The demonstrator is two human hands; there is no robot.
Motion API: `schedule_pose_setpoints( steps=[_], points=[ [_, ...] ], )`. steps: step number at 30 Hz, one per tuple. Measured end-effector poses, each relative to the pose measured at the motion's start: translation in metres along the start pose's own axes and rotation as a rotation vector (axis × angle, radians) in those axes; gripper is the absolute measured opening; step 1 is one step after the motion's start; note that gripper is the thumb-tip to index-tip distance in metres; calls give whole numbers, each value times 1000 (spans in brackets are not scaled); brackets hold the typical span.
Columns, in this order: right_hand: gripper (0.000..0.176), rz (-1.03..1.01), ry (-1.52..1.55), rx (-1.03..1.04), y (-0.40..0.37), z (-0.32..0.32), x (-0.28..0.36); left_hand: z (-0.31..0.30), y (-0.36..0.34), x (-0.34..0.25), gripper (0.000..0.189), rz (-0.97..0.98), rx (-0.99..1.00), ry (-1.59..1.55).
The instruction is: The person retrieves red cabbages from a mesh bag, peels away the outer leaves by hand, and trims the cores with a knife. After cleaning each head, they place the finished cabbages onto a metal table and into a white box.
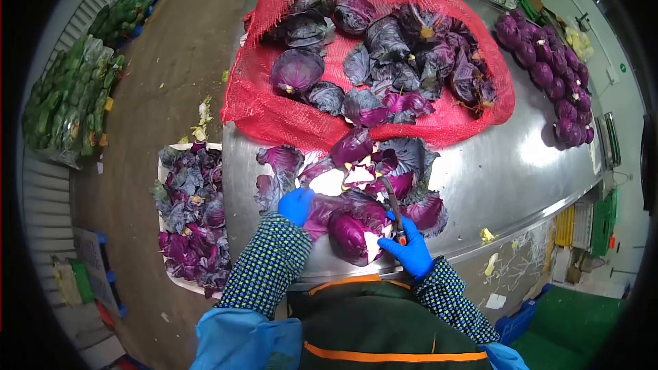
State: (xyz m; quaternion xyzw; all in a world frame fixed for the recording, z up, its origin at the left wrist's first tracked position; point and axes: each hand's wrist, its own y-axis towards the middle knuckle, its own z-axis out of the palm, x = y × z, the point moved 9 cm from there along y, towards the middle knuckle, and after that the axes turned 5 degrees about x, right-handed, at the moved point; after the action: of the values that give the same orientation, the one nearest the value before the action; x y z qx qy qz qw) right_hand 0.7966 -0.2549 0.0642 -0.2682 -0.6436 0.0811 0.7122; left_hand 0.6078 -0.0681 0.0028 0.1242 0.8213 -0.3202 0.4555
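A red cabbage (351,236) with a pale cut patch lies at the near edge of the steel table. My right hand (412,250), in a blue glove, is closed around a knife (393,199) with a dark blade pointing away from me. Its thumb side touches the cabbage's right side. My left hand (296,205), also gloved in blue, is closed at the edge of a purple cabbage leaf (319,218) left of the head; its fingertips are partly hidden. Loose outer leaves (281,164) and cut pieces lie just beyond both hands.
A red mesh sack (274,113) with several dark cabbages spreads across the table (473,185). Peeled red cabbages (548,68) are piled at the right. Left of the table stands a white crate (164,233) full of leaves. Green crates (576,322) stand at lower right.
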Motion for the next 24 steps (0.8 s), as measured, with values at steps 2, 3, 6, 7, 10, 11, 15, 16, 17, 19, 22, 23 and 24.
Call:
schedule_pose_setpoints(
  steps=[2, 3, 6, 7, 10, 11, 15, 16, 17, 19, 22, 23, 24],
  points=[
    [60, -21, -50, -10, 0, -1, 3, -20, -17, -3, 35, 118, -265, 120],
    [61, -33, -110, -15, -2, -3, 4, -22, -48, -53, 42, 452, -413, 376],
    [61, -87, -188, -25, 5, -4, 4, 33, -102, -135, 75, 450, -64, 280],
    [54, -211, -190, -34, 7, 0, 18, 47, -102, -128, 81, 427, -98, 305],
    [46, -375, -491, -130, -6, -5, 42, 56, -85, -112, 86, 417, -141, 293],
    [40, -313, -565, -124, -13, 1, 56, 56, -86, -108, 87, 399, -144, 231],
    [45, -161, -690, -114, 11, -1, 37, 57, -83, -112, 86, 396, -138, 278],
    [45, -114, -662, -116, 19, -6, 33, 59, -82, -115, 86, 396, -139, 280],
    [44, -126, -664, -152, 25, -10, 29, 59, -78, -114, 86, 346, -146, 286],
    [44, -169, -641, -182, 38, -19, 20, 61, -70, -117, 85, 306, -175, 311],
    [40, -199, -487, -111, 64, -35, 16, 66, -64, -121, 86, 277, -124, 325],
    [40, -161, -443, -57, 66, -34, 16, 70, -65, -125, 85, 231, -124, 375],
    [40, -125, -405, -4, 69, -34, 18, 71, -63, -127, 87, 258, -134, 380]
  ],
)
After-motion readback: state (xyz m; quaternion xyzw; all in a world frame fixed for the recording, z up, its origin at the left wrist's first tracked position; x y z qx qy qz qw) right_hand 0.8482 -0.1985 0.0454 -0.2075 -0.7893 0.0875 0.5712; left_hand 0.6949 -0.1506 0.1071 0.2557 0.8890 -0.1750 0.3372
